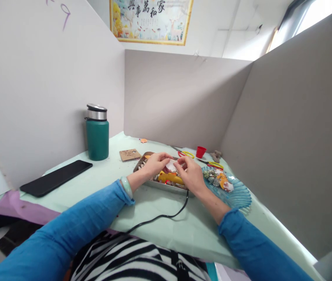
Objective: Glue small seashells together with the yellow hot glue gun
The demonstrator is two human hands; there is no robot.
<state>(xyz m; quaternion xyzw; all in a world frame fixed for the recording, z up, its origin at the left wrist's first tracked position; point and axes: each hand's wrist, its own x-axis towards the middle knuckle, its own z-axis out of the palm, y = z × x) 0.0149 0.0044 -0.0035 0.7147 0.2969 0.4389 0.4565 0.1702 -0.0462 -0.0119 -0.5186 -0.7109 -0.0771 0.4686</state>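
Note:
My left hand (155, 164) and my right hand (191, 175) meet above a shallow metal tray (165, 186). Between their fingertips is a small, thin white piece (171, 166), pinched from both sides; its exact kind is too small to make out. Below the hands a yellow glue gun (168, 178) lies in the tray among small mottled bits that look like shells or pebbles. A black cord (160, 217) runs from the tray toward my lap. Just right of my right hand sits a blue glass plate (240, 192) bearing several grey-green lumps and orange-and-white pieces.
Behind the tray lie scissors (185, 154), a second pair (214, 165) and a red cup (201, 152). To the left are a brown card (130, 155), a green bottle (97, 138) and a black phone-like slab (57, 178). Grey partitions (180, 97) enclose the table.

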